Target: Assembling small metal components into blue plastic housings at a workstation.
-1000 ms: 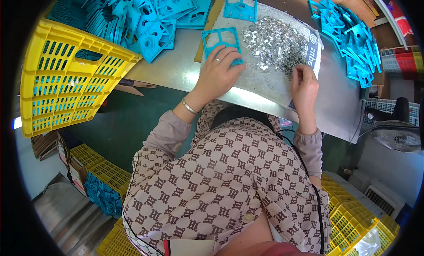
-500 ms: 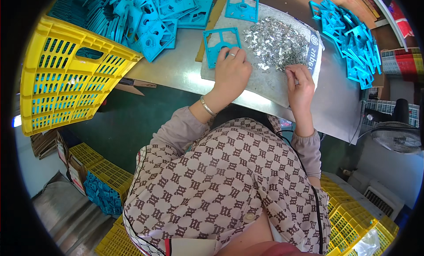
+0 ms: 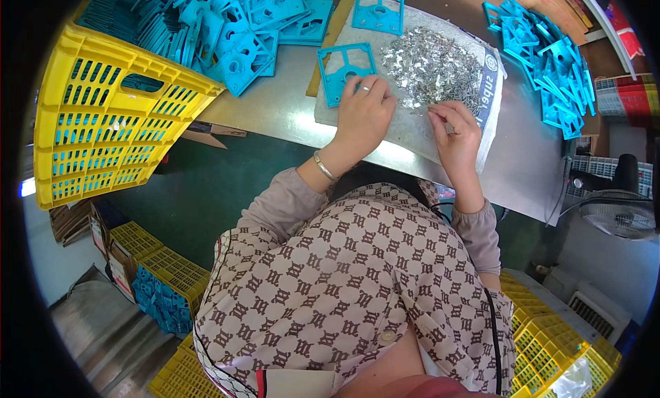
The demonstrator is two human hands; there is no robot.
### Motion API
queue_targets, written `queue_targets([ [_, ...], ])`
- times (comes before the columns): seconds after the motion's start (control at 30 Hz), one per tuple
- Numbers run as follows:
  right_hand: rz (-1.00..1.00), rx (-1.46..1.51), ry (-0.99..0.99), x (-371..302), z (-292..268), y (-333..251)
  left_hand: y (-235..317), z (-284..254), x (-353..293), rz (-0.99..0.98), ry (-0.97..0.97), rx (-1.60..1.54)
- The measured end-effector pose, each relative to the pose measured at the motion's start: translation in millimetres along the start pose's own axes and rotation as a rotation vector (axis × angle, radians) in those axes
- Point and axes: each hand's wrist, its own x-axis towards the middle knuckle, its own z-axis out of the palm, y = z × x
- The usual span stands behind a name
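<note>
A turquoise plastic frame (image 3: 330, 89), square with a ring and cut-out windows, lies flat on the pale cloth sheet (image 3: 405, 140) in front of me. My left hand (image 3: 368, 116) rests over its near right corner with curled fingers; their tips are partly hidden. At the near edge of a heap of small shiny metal clips (image 3: 440, 68), my right hand (image 3: 455, 133) has its thumb and fingertips pinched together. Whatever sits in that pinch is too small to name. Beyond the first frame lies a second turquoise frame (image 3: 377, 12).
A yellow crate (image 3: 113, 123) stands at the left, beside a large pile of turquoise frames (image 3: 234, 27). More turquoise frames (image 3: 543, 61) are heaped on the right of the metal table (image 3: 275, 102). Beyond the table's right edge is a black fan (image 3: 619, 212).
My right hand has moved a little left and toward me along the heap's edge. My left hand has shifted slightly right at the frame's corner.
</note>
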Motion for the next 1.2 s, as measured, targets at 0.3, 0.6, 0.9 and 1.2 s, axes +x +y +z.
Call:
queue_targets([
  [0.3,0.085,0.108,0.009,-6,3,3,4,-3,6,-0.033,0.018,-0.068],
  [0.6,0.323,0.601,0.044,-1,5,-7,23,-34,8,-0.507,-0.113,-0.926],
  [0.9,0.383,0.750,-0.006,2,3,-14,23,-37,7,-0.546,-0.192,-1.079],
  [1.2,0.520,0.899,-0.152,5,-5,-19,18,-31,1,-0.678,-0.227,-1.361],
])
